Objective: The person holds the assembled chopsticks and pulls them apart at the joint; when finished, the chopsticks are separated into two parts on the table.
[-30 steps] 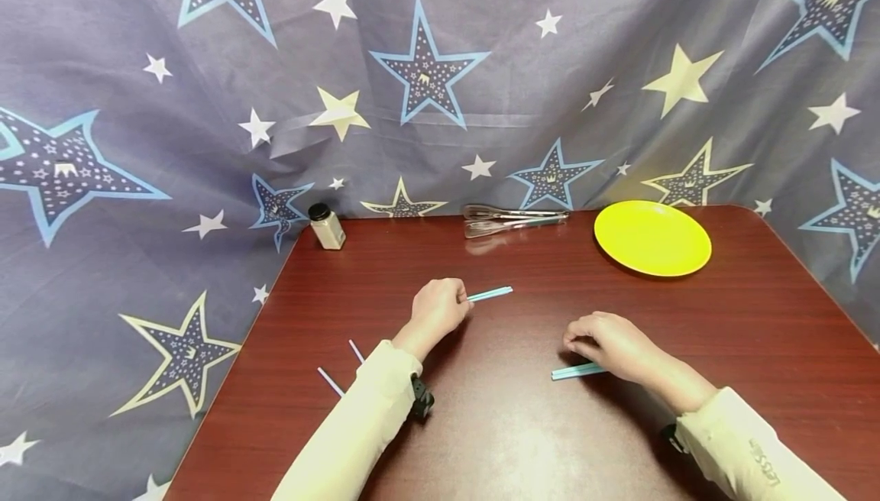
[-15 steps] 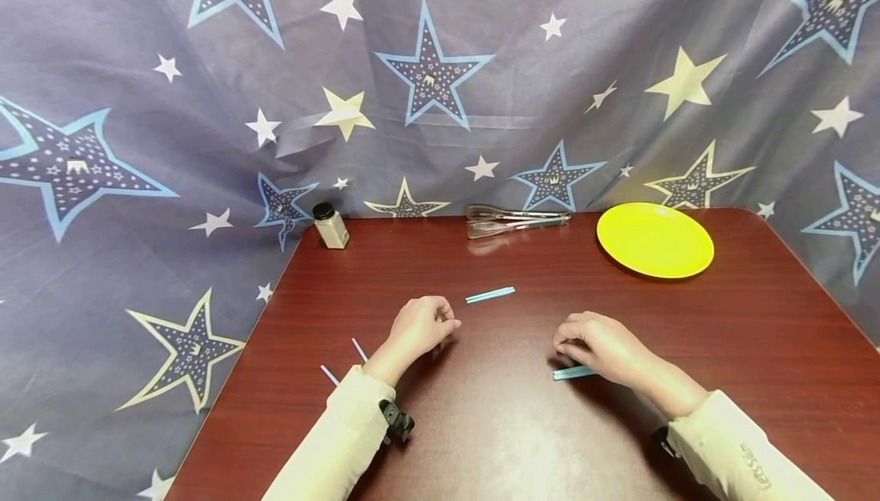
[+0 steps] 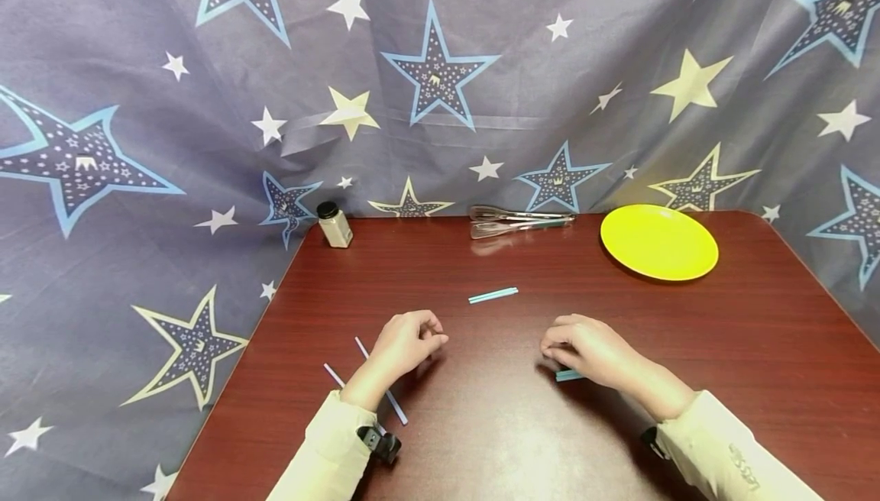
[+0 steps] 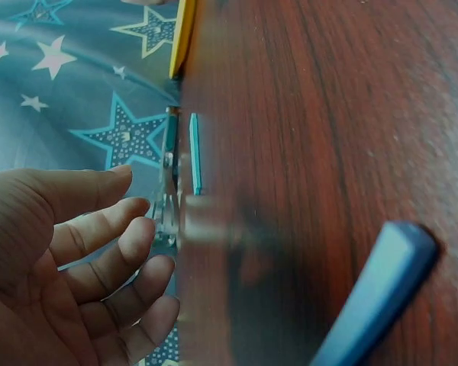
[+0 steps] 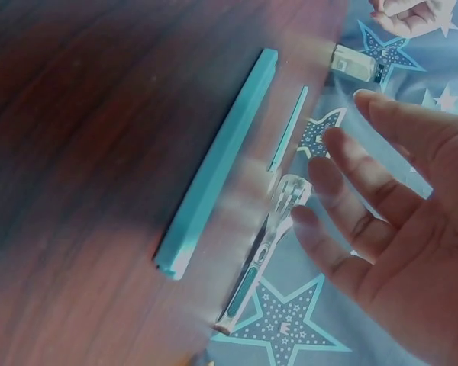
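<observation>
My left hand (image 3: 406, 344) hovers above the table with loosely curled fingers and nothing between them. Two lavender sticks, chopstick-like, lie under and beside that forearm; one stick (image 3: 397, 408) shows past the wrist, and a blue-looking stick end (image 4: 385, 282) is close in the left wrist view. Farther off lies a pair of light-blue chopsticks (image 3: 493, 295), side by side. Over a second light-blue pair (image 5: 221, 164) is my right hand (image 3: 584, 348), fingers loosely bent and holding nothing. From the head view, that hand hides most of this nearer pair.
Along the back edge, metal tongs (image 3: 519, 223) lie against the star-patterned cloth (image 3: 440, 150). At the back left stands a black-lidded jar (image 3: 334, 226). A yellow plate (image 3: 658, 243) sits at the back right of the brown table (image 3: 495, 409).
My left hand has let go of the far light-blue pair and drawn back toward the lower left. The right hand has shifted slightly left over the nearer pair.
</observation>
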A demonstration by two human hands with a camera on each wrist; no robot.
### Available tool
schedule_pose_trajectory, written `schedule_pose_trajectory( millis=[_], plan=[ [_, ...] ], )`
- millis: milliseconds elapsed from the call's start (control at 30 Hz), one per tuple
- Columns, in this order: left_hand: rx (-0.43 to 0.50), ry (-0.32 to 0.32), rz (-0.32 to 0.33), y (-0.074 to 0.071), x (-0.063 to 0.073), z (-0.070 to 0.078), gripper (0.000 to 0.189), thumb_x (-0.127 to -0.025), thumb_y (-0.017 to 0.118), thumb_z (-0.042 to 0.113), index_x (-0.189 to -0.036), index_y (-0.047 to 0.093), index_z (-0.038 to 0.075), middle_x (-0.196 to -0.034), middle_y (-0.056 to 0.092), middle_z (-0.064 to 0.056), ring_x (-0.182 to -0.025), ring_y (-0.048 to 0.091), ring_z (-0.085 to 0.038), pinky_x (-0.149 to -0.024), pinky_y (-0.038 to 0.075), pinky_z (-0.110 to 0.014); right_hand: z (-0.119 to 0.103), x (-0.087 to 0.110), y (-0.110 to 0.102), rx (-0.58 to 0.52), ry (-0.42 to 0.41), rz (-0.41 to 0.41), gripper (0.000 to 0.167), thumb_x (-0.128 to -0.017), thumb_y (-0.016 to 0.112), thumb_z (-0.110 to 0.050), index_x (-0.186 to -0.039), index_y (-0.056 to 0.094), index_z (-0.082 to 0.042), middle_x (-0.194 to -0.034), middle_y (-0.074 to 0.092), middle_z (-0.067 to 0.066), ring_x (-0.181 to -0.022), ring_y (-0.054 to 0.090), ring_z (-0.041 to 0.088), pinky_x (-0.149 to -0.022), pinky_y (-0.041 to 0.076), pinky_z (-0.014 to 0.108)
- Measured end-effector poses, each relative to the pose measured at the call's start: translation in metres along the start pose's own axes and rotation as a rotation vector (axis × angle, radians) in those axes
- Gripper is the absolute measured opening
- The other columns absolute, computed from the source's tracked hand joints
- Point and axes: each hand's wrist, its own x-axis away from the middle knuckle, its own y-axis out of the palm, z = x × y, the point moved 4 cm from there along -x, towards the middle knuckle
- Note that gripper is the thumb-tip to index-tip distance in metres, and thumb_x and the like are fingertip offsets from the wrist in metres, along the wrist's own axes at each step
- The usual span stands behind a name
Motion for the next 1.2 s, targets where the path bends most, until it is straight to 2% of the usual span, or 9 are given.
schedule_pose_trajectory(
  millis=[200, 500, 833, 1200],
  plan=[
    [-0.008, 0.005, -0.009, -0.003, 0.009, -0.004, 0.008, -0.086, 0.074, 0.021, -0.088, 0.068, 0.015, -0.063, 0.055, 0.012, -0.052, 0.048, -0.004, -0.057, 0.042, -0.027, -0.005, -0.006, 0.003, -0.008, -0.012, -0.013, 0.018, -0.084, 0.075, -0.010, -0.078, 0.064, -0.023, -0.075, 0.051, -0.015, -0.070, 0.048, 0.004, -0.064, 0.044, 0.026],
    [-0.061, 0.049, 0.002, -0.008, 0.018, -0.007, 0.010, -0.085, 0.075, 0.020, -0.090, 0.069, 0.014, -0.065, 0.055, 0.013, -0.057, 0.048, -0.004, -0.060, 0.042, -0.027, -0.012, -0.013, 0.008, -0.011, 0.026, -0.080, 0.012, -0.084, 0.075, -0.013, -0.083, 0.068, -0.022, -0.077, 0.052, -0.015, -0.069, 0.051, 0.007, -0.063, 0.044, 0.024],
    [-0.014, 0.045, 0.011, -0.012, 0.029, -0.019, 0.011, -0.084, 0.076, 0.019, -0.090, 0.070, 0.013, -0.066, 0.056, 0.013, -0.056, 0.048, -0.002, -0.059, 0.042, -0.025, -0.019, -0.018, 0.012, -0.014, 0.034, -0.118, 0.010, -0.085, 0.074, -0.014, -0.084, 0.067, -0.021, -0.080, 0.054, -0.015, -0.072, 0.055, 0.006, -0.067, 0.047, 0.028],
    [-0.019, 0.053, 0.082, -0.020, 0.037, -0.034, 0.007, -0.085, 0.075, 0.016, -0.085, 0.068, 0.019, -0.072, 0.058, 0.015, -0.065, 0.052, -0.003, -0.064, 0.044, -0.026, -0.025, -0.021, 0.015, -0.028, 0.009, -0.131, 0.007, -0.085, 0.073, -0.014, -0.087, 0.069, -0.018, -0.085, 0.061, -0.011, -0.076, 0.060, 0.008, -0.069, 0.050, 0.029]
  ],
)
